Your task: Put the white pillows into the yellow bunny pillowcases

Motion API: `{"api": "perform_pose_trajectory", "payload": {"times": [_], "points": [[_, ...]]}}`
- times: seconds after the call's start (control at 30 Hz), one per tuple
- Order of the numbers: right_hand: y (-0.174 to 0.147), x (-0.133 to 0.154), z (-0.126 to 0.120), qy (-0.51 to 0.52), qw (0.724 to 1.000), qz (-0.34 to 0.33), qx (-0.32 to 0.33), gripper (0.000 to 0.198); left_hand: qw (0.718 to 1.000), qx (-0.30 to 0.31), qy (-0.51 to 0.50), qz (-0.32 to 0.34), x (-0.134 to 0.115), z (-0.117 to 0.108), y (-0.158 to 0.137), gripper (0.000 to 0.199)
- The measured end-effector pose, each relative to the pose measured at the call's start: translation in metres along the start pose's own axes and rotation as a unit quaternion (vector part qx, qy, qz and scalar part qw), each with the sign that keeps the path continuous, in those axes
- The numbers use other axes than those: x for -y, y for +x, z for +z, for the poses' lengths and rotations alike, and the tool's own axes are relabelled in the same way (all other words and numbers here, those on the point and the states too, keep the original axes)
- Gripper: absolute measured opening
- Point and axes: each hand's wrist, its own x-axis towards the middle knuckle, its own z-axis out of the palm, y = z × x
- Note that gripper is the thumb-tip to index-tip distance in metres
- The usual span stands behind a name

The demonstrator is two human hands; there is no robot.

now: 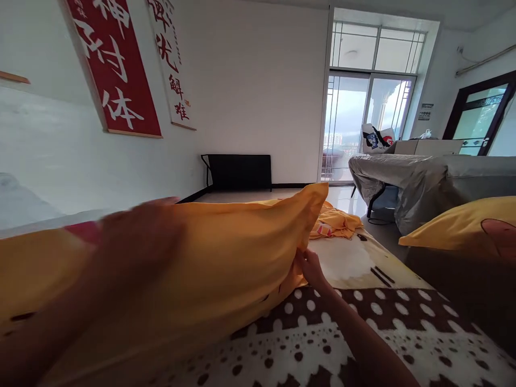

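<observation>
A large yellow-orange pillow [226, 252] stands propped on its long edge in front of me, with a pink patch near its upper left. My right hand [310, 267] has its fingers closed on the pillow's right end, below the pointed top corner. Motion smears my left hand [141, 231], which lies over the pillow's upper left part; its fingers cannot be made out. Under the pillow spreads a bed cover [387, 317] in cream and brown with white dots.
Crumpled orange cloth [338, 221] lies on the bed's far part. Another yellow pillow [455, 223] is at the right. Beyond stands a table [411, 166] under grey plastic sheeting, with boxes and a bag on top. A black panel [241, 172] leans by the far wall.
</observation>
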Motion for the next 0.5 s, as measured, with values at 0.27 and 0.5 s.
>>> {"api": "perform_pose_trajectory", "payload": {"times": [0.27,0.5], "points": [[-0.001,-0.005,0.0,-0.006,1.0,0.008,-0.023,0.045,0.981,-0.025,-0.083,0.174,-0.155,0.013,0.062,0.046],[0.005,-0.02,-0.003,0.022,1.0,0.007,0.016,0.031,0.975,0.028,-0.099,0.199,-0.197,0.026,0.087,0.033]]}}
